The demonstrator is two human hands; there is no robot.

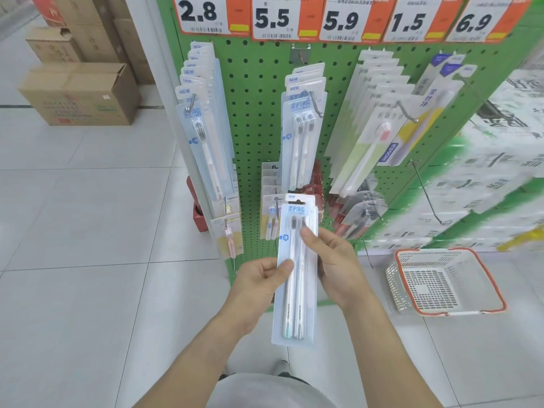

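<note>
We hold the twin toothbrush pack [295,304] off the pegboard [259,113], left hand [259,282] and right hand [335,260] pinching its sides; placing it in the shopping basket [435,290] seems left.

A green pegboard [259,83] fills the view from twelve to two o'clock, with a row of price tags [203,13] along its top edge. Single-toothbrush packs [203,136] hang on a hook at eleven o'clock, twin packs [303,136] at twelve, and wider green-and-yellow packs [374,122] at one. Smaller pink-brush packs [228,240] hang low on the board's left edge. Cardboard boxes [82,92] are stacked on the tiled floor [73,231] at ten o'clock. A white basket [497,290] with an orange rim sits on the floor at four o'clock, below wrapped bales [485,172] at three.
</note>
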